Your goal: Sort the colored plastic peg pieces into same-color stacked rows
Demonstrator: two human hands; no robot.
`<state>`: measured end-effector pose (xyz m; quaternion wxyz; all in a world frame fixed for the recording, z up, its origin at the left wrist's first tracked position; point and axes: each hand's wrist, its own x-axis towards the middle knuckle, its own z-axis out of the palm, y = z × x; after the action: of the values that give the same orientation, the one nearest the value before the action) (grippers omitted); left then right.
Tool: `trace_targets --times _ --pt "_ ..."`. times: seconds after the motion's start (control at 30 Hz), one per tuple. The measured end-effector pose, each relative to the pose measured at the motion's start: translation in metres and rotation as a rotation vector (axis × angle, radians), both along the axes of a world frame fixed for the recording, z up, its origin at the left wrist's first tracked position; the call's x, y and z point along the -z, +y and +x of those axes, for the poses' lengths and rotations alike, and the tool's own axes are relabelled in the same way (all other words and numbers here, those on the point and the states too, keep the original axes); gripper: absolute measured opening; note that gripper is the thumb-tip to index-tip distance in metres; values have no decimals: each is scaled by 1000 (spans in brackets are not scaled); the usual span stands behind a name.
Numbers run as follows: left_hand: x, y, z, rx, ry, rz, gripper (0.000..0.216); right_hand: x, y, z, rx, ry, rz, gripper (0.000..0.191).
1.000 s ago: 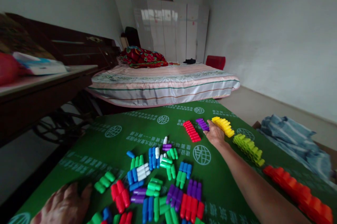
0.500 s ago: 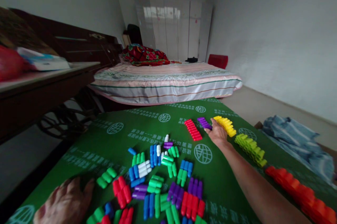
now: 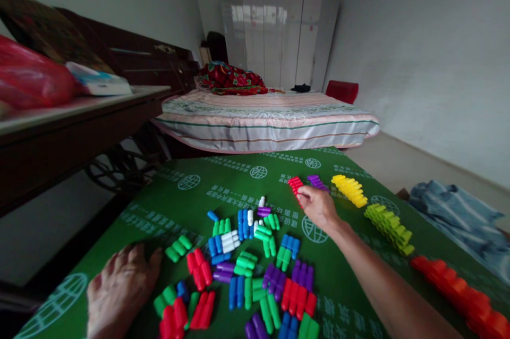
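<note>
My right hand (image 3: 317, 206) hovers over the near end of a red row of blocks (image 3: 295, 185), its fingers curled and partly covering the row; whether it grips anything is hidden. Just right of it lie a purple row (image 3: 317, 181), a yellow row (image 3: 349, 190) and a lime row (image 3: 389, 227). My left hand (image 3: 119, 288) rests flat on the green cloth (image 3: 199, 195) at the near left, fingers spread, beside a loose pile of mixed coloured blocks (image 3: 247, 270).
An orange-red row (image 3: 462, 294) runs along the cloth's near right edge. A dark wooden table (image 3: 79, 126) with a red bag (image 3: 32, 78) stands left. A bed (image 3: 266, 121) lies behind, and blue cloth (image 3: 458, 217) lies on the floor at right.
My right hand has drawn back from between the purple and yellow rows and shifted left onto the red row. The camera has swung slightly left; my left hand stays on the cloth.
</note>
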<state>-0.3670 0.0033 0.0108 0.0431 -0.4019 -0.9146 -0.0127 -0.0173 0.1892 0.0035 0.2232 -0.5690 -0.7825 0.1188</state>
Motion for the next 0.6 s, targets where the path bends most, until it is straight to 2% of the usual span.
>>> trace_targets --times 0.13,0.3,0.47,0.6 --pt "6 -2 -2 19 5 21 64 -13 -27 -40 -197 -59 34 22" --pt "7 -5 -1 28 0 56 62 -24 -32 -78 -362 -287 -18 25" --pt "5 -4 1 27 -5 48 62 -16 -21 -111 -354 -378 -88 25" --pt "2 -2 1 2 -6 10 65 -16 -23 -120 -338 -354 -93 27"
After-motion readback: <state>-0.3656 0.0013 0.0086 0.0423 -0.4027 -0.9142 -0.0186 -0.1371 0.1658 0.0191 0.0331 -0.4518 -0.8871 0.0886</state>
